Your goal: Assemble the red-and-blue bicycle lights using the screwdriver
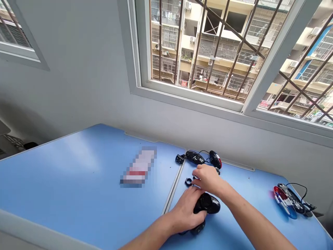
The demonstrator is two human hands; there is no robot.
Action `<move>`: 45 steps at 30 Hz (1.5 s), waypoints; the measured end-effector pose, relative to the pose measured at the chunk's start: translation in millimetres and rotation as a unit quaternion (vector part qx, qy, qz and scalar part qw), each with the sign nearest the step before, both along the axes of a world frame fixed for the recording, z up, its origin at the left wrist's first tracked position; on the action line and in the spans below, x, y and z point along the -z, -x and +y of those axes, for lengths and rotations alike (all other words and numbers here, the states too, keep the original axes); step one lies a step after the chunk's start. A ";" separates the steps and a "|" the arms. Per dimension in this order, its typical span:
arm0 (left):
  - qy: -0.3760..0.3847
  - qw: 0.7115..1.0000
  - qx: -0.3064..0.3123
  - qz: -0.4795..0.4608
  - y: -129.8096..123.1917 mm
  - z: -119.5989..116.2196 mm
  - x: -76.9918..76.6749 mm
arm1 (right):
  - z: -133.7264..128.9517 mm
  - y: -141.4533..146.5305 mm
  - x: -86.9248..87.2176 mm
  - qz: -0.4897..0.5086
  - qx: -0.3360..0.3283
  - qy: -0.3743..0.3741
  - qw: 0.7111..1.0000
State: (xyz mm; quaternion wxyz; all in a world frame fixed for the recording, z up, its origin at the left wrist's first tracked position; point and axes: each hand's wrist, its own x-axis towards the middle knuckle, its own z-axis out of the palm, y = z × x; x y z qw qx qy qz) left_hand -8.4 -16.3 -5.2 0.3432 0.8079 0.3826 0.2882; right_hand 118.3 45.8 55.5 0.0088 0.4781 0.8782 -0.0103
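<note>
Glossy black plastic-looking device (213,205) (smooth blue tabletop (104,208) beneath).

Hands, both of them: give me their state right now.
Left hand: closed on the black rounded device.
Right hand: fingers bent beside the small black ring; any hold cannot be told.

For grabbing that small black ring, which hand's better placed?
Probably your right hand: its fingertips are right by the small black ring, while your left hand is occupied with the rounded black device.
</note>
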 end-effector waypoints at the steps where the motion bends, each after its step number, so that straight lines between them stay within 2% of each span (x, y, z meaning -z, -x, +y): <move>1: 0.003 1.000 0.001 0.000 0.3 -0.4 0.2 | 5.0 5.3 1.4 -0.013 -0.008 0.004 1.000; 6: 0.002 1.000 0.002 0.008 0.6 -1.9 -0.3 | 14.0 17.2 6.1 -0.059 -0.047 0.020 0.997; 11: -0.002 1.000 0.003 0.013 -0.5 -3.2 -3.7 | 15.3 16.1 8.8 -0.047 -0.071 0.027 0.996; 16: 0.012 0.999 -0.008 0.031 -0.2 -3.5 -2.0 | 14.0 5.6 5.8 0.038 -0.065 0.039 0.996; 21: 0.015 0.999 -0.011 0.034 0.7 -2.4 1.8 | 0.8 -24.4 -4.7 0.167 -0.022 0.070 0.983; 23: 0.014 1.000 -0.007 0.021 1.4 -2.4 2.2 | -7.8 -39.4 -6.9 0.258 -0.003 0.122 0.958; 27: 0.021 1.000 0.003 -0.008 3.8 -0.3 1.8 | -26.7 -62.8 -2.4 0.474 0.037 0.256 0.842; 29: 0.028 0.999 0.006 -0.016 5.2 1.8 1.2 | -34.4 -69.1 4.4 0.507 0.039 0.269 0.818; 32: 0.040 0.999 0.011 -0.018 6.7 4.1 -0.9 | -41.6 -73.1 17.0 0.530 0.033 0.265 0.805; 34: 0.045 0.999 0.015 -0.018 7.5 4.7 -2.8 | -44.7 -73.6 22.5 0.526 0.021 0.252 0.812; 35: 0.046 0.999 0.017 -0.020 7.8 4.9 -3.7 | -46.2 -73.6 23.3 0.511 0.013 0.236 0.826; 38: 0.054 0.998 0.021 -0.031 9.0 5.7 -4.8 | -52.0 -73.8 17.5 0.414 -0.026 0.153 0.897; 40: 0.059 0.997 0.022 -0.036 9.7 6.5 -3.9 | -56.8 -73.9 10.4 0.341 -0.051 0.100 0.933; 42: 0.056 0.997 0.029 -0.040 10.2 7.0 -2.3 | -61.2 -73.5 5.1 0.298 -0.053 0.069 0.950; 45: 0.044 0.997 0.047 -0.052 10.1 6.8 -1.4 | -65.8 -72.3 3.2 0.267 -0.045 0.051 0.961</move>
